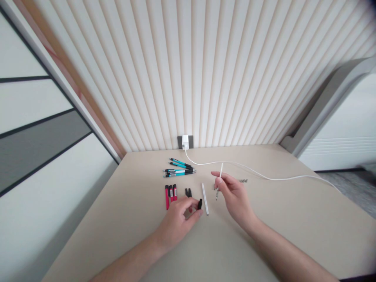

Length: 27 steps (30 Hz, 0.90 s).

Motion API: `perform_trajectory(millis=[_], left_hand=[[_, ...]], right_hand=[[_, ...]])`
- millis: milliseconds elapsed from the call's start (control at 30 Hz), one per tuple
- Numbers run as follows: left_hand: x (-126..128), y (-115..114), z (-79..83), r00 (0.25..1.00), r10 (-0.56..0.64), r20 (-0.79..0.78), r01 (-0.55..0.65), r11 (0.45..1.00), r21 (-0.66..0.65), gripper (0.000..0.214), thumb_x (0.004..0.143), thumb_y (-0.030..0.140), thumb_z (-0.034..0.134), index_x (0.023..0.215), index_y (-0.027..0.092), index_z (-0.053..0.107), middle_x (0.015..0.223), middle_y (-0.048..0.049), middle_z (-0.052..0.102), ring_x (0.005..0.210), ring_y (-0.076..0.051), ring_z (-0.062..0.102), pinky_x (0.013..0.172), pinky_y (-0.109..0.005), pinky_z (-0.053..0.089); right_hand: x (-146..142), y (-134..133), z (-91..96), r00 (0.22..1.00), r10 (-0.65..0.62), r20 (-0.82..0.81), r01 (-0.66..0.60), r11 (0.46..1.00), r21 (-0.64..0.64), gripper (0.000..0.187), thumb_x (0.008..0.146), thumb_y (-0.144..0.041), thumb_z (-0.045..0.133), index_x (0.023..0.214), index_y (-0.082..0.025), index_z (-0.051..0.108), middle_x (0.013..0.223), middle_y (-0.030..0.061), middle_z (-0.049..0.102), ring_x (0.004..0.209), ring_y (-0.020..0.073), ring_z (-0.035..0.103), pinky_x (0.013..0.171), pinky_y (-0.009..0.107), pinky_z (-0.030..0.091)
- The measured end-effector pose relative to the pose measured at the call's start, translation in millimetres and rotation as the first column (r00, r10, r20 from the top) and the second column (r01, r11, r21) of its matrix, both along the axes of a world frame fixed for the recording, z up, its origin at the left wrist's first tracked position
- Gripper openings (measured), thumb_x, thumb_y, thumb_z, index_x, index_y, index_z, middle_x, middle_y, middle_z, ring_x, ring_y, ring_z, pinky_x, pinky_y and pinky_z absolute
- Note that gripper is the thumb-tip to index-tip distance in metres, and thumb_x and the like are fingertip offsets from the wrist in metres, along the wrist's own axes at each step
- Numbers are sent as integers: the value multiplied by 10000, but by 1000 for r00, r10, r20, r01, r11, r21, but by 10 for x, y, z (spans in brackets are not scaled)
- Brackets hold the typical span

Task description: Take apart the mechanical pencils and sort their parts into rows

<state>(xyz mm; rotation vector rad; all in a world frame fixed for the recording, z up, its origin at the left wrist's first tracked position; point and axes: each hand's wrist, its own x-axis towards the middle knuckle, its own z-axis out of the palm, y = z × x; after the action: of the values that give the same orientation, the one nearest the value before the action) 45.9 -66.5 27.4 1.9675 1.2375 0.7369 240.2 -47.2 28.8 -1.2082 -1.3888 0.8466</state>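
Observation:
Between its thumb and fingertips, my left hand (176,219) pinches a small black pen part (200,204). My right hand (236,197) grips a slim white pen refill (221,170), tilted nearly upright, its tip pointing down. White refills (205,199) lie side by side on the table between my hands. Just beyond my left fingers rest more black pen parts (188,192). Short pink-and-black pen barrels (171,193) are lined up to the left, partly behind that hand. Small metallic pieces, perhaps springs (243,181), lie behind my right hand, which partly hides them.
Several blue-and-black pens (179,171) lie farther back on the beige table (132,219). A white charger (185,141) sits in a wall socket, its cable (258,174) running across the table to the right. A ribbed wall (188,78) borders the back edge.

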Motion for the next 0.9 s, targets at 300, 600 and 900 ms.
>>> perform_trajectory(millis=[300,600,900], left_hand=[[-11,5,-1,999,-6,35,7,1000,-26,149,853,298,606,924,171,634,812,-17,647,732,-143,586,682,-235,430],[1,-30,18,978,-154,142,161,986,-38,179,842,231,623,1013,195,660,1044,-47,660,895,-161,589,817,-258,453],[13,-20,10,981,-156,118,165,984,-70,83,823,190,637,898,174,668,874,-35,630,795,-153,567,733,-249,445]], right_hand=[[-10,68,-161,991,68,116,-47,983,-176,385,849,-432,597,1129,-170,639,671,-3,671,598,140,563,607,259,427],[-145,0,-150,979,117,-167,-157,954,-256,371,809,-488,644,975,-156,634,761,69,744,704,195,678,675,297,492],[-194,-54,-105,960,139,-242,-200,947,-250,358,804,-503,652,950,-177,620,749,58,748,714,214,703,697,323,512]])
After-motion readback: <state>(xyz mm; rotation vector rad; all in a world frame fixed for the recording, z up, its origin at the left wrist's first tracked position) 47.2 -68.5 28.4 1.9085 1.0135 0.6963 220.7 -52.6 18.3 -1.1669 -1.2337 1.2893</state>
